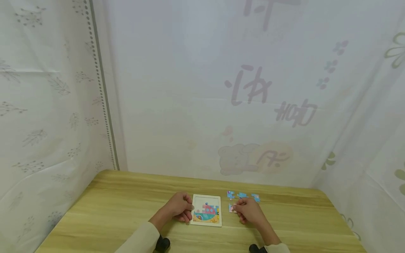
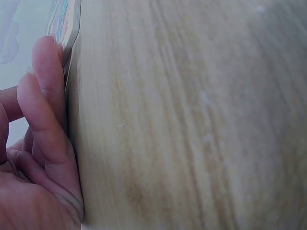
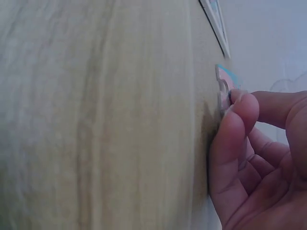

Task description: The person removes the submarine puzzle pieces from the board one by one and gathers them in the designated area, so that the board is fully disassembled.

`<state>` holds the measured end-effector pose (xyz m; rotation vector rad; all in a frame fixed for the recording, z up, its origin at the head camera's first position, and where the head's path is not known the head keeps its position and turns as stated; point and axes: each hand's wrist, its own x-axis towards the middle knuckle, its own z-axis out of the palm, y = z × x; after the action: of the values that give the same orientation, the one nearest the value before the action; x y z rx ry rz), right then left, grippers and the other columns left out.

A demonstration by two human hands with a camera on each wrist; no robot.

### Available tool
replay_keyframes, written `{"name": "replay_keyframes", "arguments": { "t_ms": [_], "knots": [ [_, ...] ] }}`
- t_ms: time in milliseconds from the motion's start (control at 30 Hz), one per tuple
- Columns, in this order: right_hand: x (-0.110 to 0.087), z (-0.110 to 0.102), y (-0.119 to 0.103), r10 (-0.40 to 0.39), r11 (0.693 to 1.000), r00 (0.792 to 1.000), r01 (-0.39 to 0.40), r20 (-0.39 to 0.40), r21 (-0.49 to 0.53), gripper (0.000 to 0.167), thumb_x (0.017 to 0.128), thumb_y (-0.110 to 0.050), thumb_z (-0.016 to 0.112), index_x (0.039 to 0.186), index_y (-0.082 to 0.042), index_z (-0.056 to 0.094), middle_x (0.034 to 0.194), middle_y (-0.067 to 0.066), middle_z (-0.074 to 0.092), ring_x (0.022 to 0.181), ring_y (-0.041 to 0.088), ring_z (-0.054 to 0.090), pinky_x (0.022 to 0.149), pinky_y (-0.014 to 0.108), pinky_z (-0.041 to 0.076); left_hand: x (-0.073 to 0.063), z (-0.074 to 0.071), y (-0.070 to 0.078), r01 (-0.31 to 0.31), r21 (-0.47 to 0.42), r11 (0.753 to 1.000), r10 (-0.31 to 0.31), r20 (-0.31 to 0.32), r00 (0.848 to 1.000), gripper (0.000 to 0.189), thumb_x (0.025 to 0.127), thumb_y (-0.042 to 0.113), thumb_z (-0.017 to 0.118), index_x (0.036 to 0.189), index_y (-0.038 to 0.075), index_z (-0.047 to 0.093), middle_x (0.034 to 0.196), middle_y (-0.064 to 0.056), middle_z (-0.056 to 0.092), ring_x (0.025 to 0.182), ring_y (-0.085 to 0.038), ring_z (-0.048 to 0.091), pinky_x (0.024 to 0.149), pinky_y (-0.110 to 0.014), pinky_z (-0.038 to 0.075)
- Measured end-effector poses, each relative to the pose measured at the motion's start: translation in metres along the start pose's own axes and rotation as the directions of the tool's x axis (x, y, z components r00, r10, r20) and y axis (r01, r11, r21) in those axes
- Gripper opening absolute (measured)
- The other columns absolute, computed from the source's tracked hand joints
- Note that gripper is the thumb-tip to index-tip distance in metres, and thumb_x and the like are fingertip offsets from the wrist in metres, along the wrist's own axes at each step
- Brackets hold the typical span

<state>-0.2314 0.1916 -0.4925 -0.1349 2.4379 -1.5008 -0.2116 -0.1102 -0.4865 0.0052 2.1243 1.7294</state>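
A square puzzle tray with a pale rim lies on the table, its lower part filled with colourful joined pieces and its upper part bare. My left hand grips the tray's left edge with bent fingers; in the left wrist view, fingertips touch the tray's rim. To the right of the tray, my right hand pinches a pink and blue puzzle piece between thumb and fingers. The right wrist view shows this piece close against the tabletop, partly hidden by the fingertips.
Beyond the right hand lie loose blue puzzle pieces: one on the left, one in the middle and one on the right. The wooden table meets a printed white curtain at its back edge.
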Motion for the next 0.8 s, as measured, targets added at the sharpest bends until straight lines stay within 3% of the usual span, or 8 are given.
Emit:
{"name": "replay_keyframes", "arguments": {
  "t_ms": [367,533,800],
  "knots": [
    [0.001,0.004,-0.001,-0.016,1.0,0.999,0.016,-0.034,-0.015,0.017,0.091,-0.009,0.064,0.1,0.004,0.056,0.06,0.003,0.056,0.043,0.009,0.052,0.043,0.024,0.048,0.001,0.0,-0.001,-0.005,0.018,1.0,0.005,-0.006,1.0,0.011,0.092,0.002,0.062,0.098,-0.001,0.053,0.062,-0.014,0.068,0.043,-0.012,0.061,0.038,-0.018,0.043],
    [0.0,0.01,-0.011,-0.042,0.999,0.998,0.041,-0.035,-0.021,0.02,0.091,-0.01,0.063,0.102,0.006,0.06,0.058,0.003,0.057,0.042,0.008,0.053,0.042,0.025,0.049,0.002,0.001,-0.001,-0.004,0.025,1.0,0.004,-0.008,1.0,0.011,0.092,0.003,0.061,0.098,0.0,0.053,0.062,-0.015,0.068,0.042,-0.012,0.061,0.038,-0.018,0.043],
    [0.004,0.034,-0.031,-0.046,0.999,0.997,0.045,0.062,0.01,0.029,0.092,-0.015,0.065,0.112,0.006,0.061,0.056,0.003,0.057,0.04,0.008,0.051,0.04,0.022,0.046,0.0,0.0,0.0,-0.008,0.022,1.0,0.008,-0.007,1.0,0.011,0.092,0.004,0.062,0.098,0.0,0.053,0.061,-0.014,0.068,0.042,-0.012,0.061,0.038,-0.018,0.043]
  ]
}}
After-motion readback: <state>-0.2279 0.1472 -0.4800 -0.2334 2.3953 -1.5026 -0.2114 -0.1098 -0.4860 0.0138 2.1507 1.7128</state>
